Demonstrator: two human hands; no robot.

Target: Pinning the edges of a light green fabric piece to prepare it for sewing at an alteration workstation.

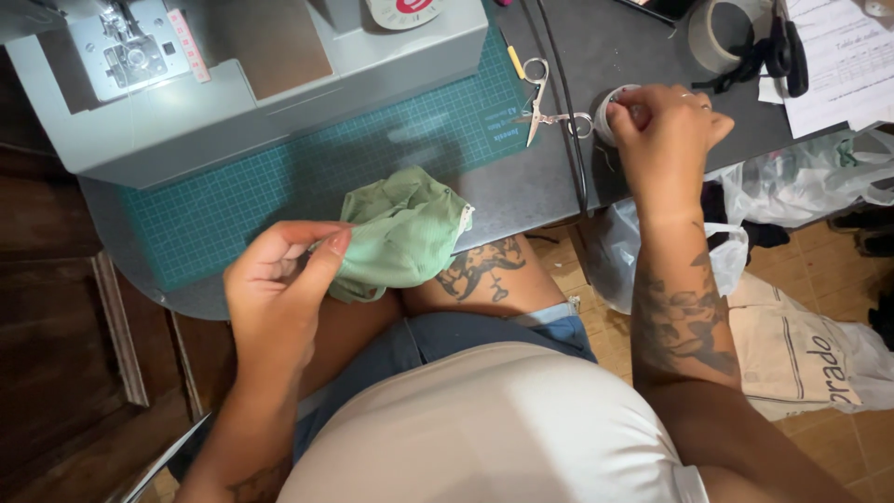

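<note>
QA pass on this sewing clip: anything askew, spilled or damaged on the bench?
Nothing damaged or spilled. The green fabric, pinched by the left hand, hangs bunched over the edge of the cutting mat and table. The small scissors lie loose beside the right hand, which grips a small white spool. Plastic bags are heaped on the floor.

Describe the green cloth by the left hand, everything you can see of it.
The green cloth is a small, crumpled piece of pale sage fabric, soft and thin-looking, with folds and a light-coloured edge on its right side. It lies bunched at the near edge of the table, partly on the green cutting mat and hanging toward the lap. The left hand pinches its left end between thumb and fingers; the right hand does not touch it.
</note>
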